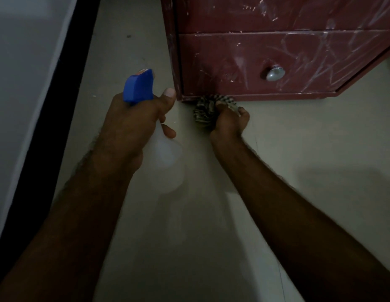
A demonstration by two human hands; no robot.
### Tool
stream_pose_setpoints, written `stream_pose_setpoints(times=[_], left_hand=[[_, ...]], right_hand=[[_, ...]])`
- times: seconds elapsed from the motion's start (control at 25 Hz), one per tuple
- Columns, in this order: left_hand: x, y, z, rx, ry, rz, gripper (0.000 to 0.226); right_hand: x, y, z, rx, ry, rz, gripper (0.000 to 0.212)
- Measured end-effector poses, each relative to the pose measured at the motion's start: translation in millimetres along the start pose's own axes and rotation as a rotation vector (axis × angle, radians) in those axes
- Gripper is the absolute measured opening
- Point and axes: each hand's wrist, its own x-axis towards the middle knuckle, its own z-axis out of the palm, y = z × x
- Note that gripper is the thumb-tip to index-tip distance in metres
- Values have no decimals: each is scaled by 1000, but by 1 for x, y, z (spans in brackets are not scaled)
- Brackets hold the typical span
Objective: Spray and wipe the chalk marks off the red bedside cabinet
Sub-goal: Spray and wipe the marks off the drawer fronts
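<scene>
Red cabinet (277,62), chalk-scrawled, fills one o'clock. Right hand (230,123) fists a striped cloth (206,112) at its bottom edge; the marks lie straight up at twelve. Left hand (133,125) grips the spray bottle (146,118), nozzle aimed cabinetward.

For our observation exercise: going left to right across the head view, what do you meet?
Black skirting strip → blue-topped clear spray bottle in left hand → striped cloth in right hand → round silver drawer knob.

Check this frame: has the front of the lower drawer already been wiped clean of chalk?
No, white chalk scribbles still cover the lower drawer front around its metal knob.
</scene>
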Motion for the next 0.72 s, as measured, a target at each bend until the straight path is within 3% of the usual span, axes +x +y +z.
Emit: stream_pose_setpoints(times=[0.28, 0.72], left_hand=[[3, -8, -6, 16, 18, -16, 34], [5, -9, -12, -11, 36, 43, 31]], right_hand=[[5, 2, 1, 21, 15, 19, 52], [-28, 42, 38, -155, 9, 36, 49]])
